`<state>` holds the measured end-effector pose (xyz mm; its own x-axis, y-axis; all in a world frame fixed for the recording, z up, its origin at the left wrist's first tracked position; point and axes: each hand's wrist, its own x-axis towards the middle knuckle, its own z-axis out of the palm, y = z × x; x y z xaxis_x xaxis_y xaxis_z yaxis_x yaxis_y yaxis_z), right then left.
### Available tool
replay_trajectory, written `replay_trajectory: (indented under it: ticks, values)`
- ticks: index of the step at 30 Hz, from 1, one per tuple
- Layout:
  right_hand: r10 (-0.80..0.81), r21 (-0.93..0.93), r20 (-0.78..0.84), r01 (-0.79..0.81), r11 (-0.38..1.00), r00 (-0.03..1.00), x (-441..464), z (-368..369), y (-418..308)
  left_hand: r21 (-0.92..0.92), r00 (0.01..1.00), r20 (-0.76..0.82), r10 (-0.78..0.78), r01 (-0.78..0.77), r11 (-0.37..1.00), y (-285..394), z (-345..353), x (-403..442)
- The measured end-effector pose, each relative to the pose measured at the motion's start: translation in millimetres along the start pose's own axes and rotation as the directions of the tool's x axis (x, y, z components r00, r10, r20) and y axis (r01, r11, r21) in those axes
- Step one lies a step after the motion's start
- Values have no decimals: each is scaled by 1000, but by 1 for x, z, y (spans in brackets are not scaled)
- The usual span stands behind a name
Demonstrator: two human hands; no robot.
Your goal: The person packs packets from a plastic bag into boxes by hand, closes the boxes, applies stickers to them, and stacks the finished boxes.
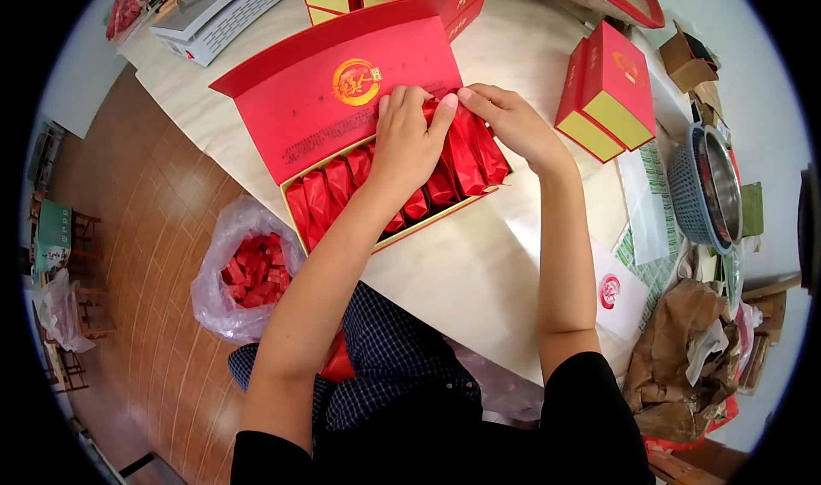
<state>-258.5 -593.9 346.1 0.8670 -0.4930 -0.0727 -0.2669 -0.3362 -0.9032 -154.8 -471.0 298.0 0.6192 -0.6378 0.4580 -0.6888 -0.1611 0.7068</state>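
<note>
Black shirt [445,451], lower centre. Open gift box [274,121], upper centre on tabletop [428,271], holds red foil packets [466,156]. Left hand [409,138] and right hand [518,127] narrowed at packet tops; firm pinch unconfirmed. Risk: uneven pressing could crease foil.

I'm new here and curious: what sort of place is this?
Probably a packing workroom: two hands, left hand and right hand, are at an open red box of red packets, and more red boxes stand on the table.
</note>
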Motion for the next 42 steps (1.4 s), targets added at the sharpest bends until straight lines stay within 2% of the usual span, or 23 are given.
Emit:
replay_trajectory:
  ticks: [3,4,6,8,9,11,13,15,17,18,19,21,22,23,25,26,27,29,32,34,38,41,42]
  values:
    - [-11,18,6,11,1000,1000,1,5,2,71,993,96,-64,58,996,-1,-5,1]
    - [-22,-45,-21,21,999,1000,2,8,4,74,993,96,-67,60,995,-1,-5,0]
    - [-37,-112,-43,32,993,998,2,14,4,51,999,38,19,-21,998,-3,-1,-3]
    - [-221,-423,-115,153,893,969,-2,21,3,71,998,-23,64,-62,996,-5,5,-3]
    - [-222,-428,-107,157,890,969,-4,29,4,93,991,-75,112,-105,990,-6,8,-5]
    - [-310,-620,-325,46,783,893,-8,52,15,152,985,-94,142,-127,980,-4,11,-8]
    - [-329,-686,-336,9,727,883,-7,65,28,356,983,-12,186,-169,919,-3,14,-11]
    - [-253,-733,-334,-82,675,908,-5,69,33,394,985,-9,172,-154,906,-2,15,-9]
    - [-264,-745,-329,-78,662,906,-5,71,31,431,985,45,166,-169,887,0,13,-7]
    - [-279,-753,-333,-76,654,901,-5,71,33,371,988,117,102,-138,918,0,8,-6]
    - [-296,-762,-334,-72,644,895,-5,70,33,370,991,90,100,-126,921,-1,2,-7]
    - [-328,-783,-319,-53,619,889,-5,69,35,93,988,139,71,-84,992,-5,-11,-18]
    - [-333,-787,-326,-59,614,885,-5,69,36,47,984,177,-25,17,999,0,-31,-24]
    - [-337,-789,-320,-52,612,885,-4,69,36,67,997,37,64,-67,995,-5,-47,-33]
    - [-292,-765,-383,-123,632,877,-3,71,37,88,984,-147,100,-87,992,-13,-87,-55]
    - [-315,-759,-398,-116,640,862,-4,72,36,-57,970,-242,-21,8,998,-11,-103,-70]
    - [-318,-756,-395,-108,645,862,-5,72,36,6,948,-316,-26,29,1000,-23,-113,-87]
    - [-351,-791,-368,-91,605,861,-6,71,34,-68,918,-366,-151,136,988,-37,-117,-117]
    - [-249,-775,-352,-131,619,902,-6,72,27,-454,939,-139,-313,221,863,-38,-93,-144]
    - [-84,-729,-321,-190,657,943,-10,75,11,-473,947,-139,-291,195,859,-40,-88,-147]
    - [29,-713,-238,-195,673,971,-21,82,-10,-413,948,-148,-282,200,888,-34,-88,-150]
    - [-11,-702,-198,-134,700,980,-21,84,-6,-358,959,-191,-208,129,925,-38,-84,-155]
    - [-28,-724,-210,-136,676,977,-14,84,11,-359,956,-153,-251,183,915,-34,-83,-157]
